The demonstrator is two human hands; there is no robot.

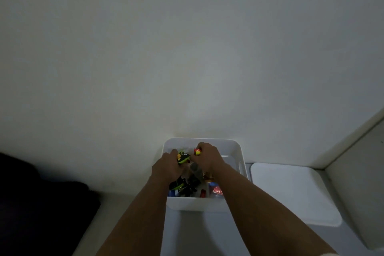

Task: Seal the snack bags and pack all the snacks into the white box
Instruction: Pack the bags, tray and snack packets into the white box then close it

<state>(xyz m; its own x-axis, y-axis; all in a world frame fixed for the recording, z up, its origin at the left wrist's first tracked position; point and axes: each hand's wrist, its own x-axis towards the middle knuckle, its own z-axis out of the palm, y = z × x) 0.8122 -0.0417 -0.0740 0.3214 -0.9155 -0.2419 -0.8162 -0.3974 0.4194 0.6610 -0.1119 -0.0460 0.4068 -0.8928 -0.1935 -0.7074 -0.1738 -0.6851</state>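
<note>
Against a bare pale wall, the white box (234, 147) already holds many snacks, while the left hand (166, 167) grips a green packet (183, 158) and the right hand (207, 157) a red one (197, 151), so packing looks nearly done.

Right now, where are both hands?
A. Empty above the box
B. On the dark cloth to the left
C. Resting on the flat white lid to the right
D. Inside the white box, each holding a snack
D: the left hand grips a green snack pack and the right hand a red and yellow one, both within the white box.
</note>
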